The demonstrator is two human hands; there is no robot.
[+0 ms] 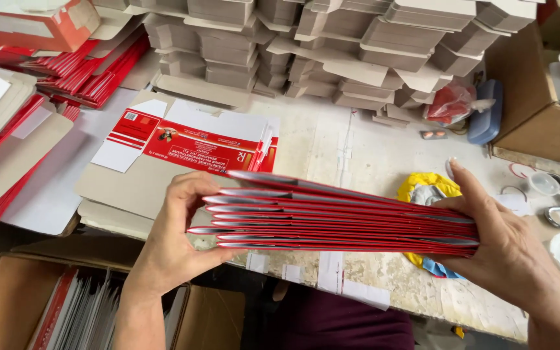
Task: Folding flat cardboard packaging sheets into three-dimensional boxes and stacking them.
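Head view over a packing bench. Both hands hold a stack of flattened red cartons [341, 217] edge-on above the near edge of the worktable [371, 155]. The left hand [176, 227] clasps the stack's left end, fingers curled over the top and thumb beneath; the right hand [507, 249] presses the opposite end, fingers extended along the edges and thumb below — each hand is closed on the stack, neither released. The cartons are roughly aligned, though their left ends stand staggered, so the squaring-up appears partly done and not finished.

On the table behind lies one unfolded carton blank [196, 142], red and white, on plain grey board. To the left rest further piles of red flat cartons [79, 71]; across the back rise stacks of grey folded board [332, 45]. A yellow cloth [426, 185] shows just behind the held stack, and a blue case [487, 113] sits near a brown box at right. Below the table edge an open cardboard box [53, 304] holds upright flat sheets — judged from this, much loose stock is left to gather.
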